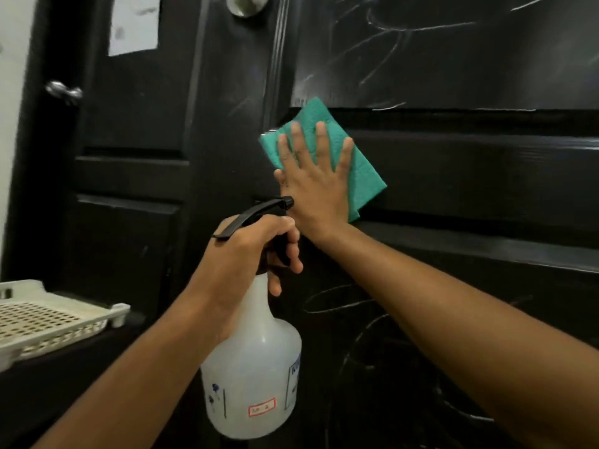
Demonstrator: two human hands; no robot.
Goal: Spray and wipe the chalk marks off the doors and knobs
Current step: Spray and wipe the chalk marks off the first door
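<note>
A black panelled door (470, 176) fills the right of the view, with white chalk marks (389, 37) scrawled on its upper panel and more chalk marks (353, 322) on the lower panel. My right hand (316, 186) presses a folded green cloth (356, 157) flat against the door's middle rail, fingers spread. My left hand (241, 257) grips the neck and trigger of a white spray bottle (256, 371) with a black nozzle, held just below the right hand. A silver knob (248, 4) shows at the top edge.
A second black door (129, 124) stands to the left with a silver lever handle (63, 91) and a white paper sheet (134, 24) stuck on it. A white perforated plastic tray (48, 322) rests on a dark surface at lower left.
</note>
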